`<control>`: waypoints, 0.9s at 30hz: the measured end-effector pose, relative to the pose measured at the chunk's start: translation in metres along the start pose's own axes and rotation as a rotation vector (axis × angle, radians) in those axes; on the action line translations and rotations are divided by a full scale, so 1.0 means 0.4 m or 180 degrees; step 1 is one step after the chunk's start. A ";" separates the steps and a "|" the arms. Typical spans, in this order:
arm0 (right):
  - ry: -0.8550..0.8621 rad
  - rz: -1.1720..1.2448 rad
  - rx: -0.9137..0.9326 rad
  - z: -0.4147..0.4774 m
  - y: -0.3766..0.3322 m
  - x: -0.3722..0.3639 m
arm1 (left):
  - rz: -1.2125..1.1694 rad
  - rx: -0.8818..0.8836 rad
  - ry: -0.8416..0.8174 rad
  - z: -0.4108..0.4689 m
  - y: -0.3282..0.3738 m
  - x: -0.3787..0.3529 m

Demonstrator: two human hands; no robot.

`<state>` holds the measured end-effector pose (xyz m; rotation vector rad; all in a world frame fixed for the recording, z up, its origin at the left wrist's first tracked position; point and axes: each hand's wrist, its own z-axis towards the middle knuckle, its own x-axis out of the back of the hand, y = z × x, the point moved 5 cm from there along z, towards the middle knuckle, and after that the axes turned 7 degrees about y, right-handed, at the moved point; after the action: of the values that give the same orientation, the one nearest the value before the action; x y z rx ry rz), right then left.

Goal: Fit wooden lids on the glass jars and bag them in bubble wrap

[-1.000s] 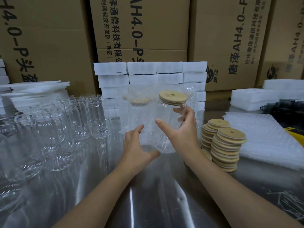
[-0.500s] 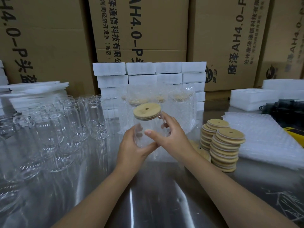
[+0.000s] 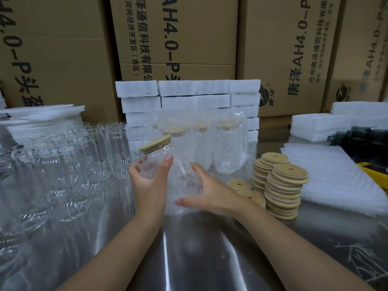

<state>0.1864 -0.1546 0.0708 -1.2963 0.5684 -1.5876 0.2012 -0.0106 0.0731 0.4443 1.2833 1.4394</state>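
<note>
The lidded jar sits tilted, its wooden lid uppermost, gripped round the body by the left hand. Touching the jar on its right, the right hand holds a bubble-wrap bag, probably steadying it to take the jar's base. Behind the jar stand bagged jars; farther right, lid stacks wait on the bench.

Your metal table carries empty glass jars on the left, bagged jars at far centre before stacked foam blocks, stacked wooden lids right of centre, and flat bubble wrap at the right.
</note>
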 end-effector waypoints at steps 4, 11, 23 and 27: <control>0.0377 0.0046 0.0035 -0.002 0.007 -0.014 | 0.0060 -0.0218 -0.0287 -0.017 0.033 -0.012; 0.1086 0.0837 0.0201 -0.006 -0.028 0.038 | 0.0149 -0.0416 -0.1312 -0.046 0.035 -0.060; 0.1566 0.1288 0.0495 0.000 -0.040 0.081 | 0.1325 0.0027 -0.2414 -0.032 -0.067 -0.046; 0.1588 0.1353 0.0653 0.003 -0.040 0.081 | 0.1324 0.0085 -0.2447 -0.035 -0.080 -0.048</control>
<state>0.1827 -0.1763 0.0995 -0.5694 0.8941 -1.5525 0.2109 -0.0396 0.0476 1.2009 0.6013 1.3692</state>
